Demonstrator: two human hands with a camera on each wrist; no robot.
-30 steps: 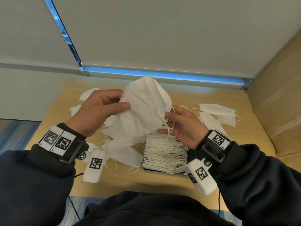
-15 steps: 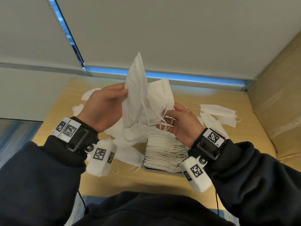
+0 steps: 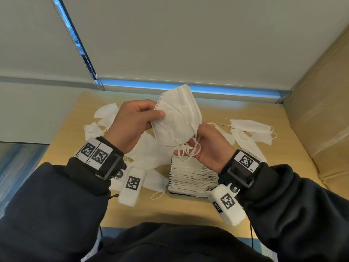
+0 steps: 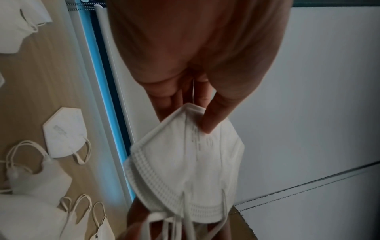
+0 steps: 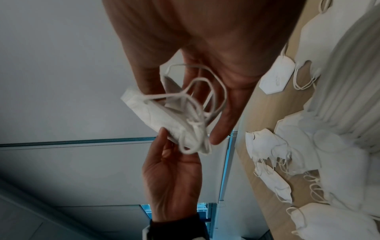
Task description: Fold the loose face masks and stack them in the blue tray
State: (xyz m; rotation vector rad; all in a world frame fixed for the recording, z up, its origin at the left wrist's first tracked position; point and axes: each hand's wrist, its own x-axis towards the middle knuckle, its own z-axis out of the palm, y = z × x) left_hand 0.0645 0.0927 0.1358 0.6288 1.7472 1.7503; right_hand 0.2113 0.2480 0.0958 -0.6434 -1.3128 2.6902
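A white folded face mask [image 3: 177, 120] is held up over the table between both hands. My left hand [image 3: 136, 121] pinches its upper left edge with thumb on the front [image 4: 216, 113]. My right hand [image 3: 207, 146] holds its lower end, with the ear loops [image 5: 195, 97] gathered against the fingers. The mask [image 4: 185, 162] lies flat, its two halves together. Directly below stands a tall stack of folded masks [image 3: 190, 178]. The tray is almost hidden under the stack; only a dark edge [image 3: 176, 193] shows.
Loose white masks lie on the wooden table [image 3: 170, 210], a heap at the left [image 3: 105, 114] and a few at the right [image 3: 249, 127]. A cardboard box [image 3: 321, 110] walls the right side. A window blind hangs behind the table.
The mask, spread open and then bunched upright between the hands, is now folded flat. The left hand has shifted its pinch to the upper edge; the right hand still has the loops.
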